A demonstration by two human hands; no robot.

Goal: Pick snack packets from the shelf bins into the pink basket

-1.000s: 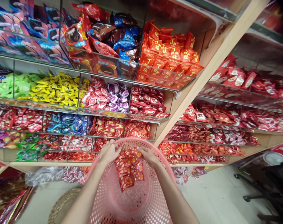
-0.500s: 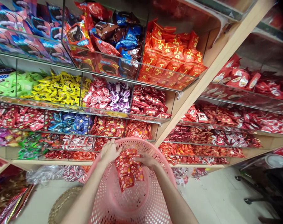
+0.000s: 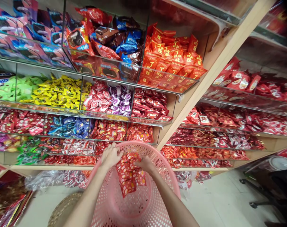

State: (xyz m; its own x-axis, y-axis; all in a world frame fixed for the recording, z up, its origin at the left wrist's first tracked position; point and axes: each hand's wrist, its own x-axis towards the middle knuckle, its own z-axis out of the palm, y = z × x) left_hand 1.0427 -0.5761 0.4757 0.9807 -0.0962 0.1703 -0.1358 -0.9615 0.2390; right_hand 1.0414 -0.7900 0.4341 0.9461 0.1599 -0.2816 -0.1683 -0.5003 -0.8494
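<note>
A pink perforated plastic basket stands before me, its mouth tilted toward me. My left hand is closed over the basket's far left rim, thumb on the inner side. Inside, red candy packets with a pale and orange pattern lie bunched against the far wall. My right hand reaches in from the right, its curled fingers pinching the upper right part of these packets. Some fingertips are hidden behind the hand.
Shelves with clear fronts hold yellow-wrapped sweets, purple-and-white sweets and large red packets. A wooden upright divides them. Below are a clear plastic bag, a woven basket and a wheeled chair base.
My right hand's fingers have drawn in from a spread reach to a curl at the packets. The packets stay in nearly the same place, and my left hand stays on the rim.
</note>
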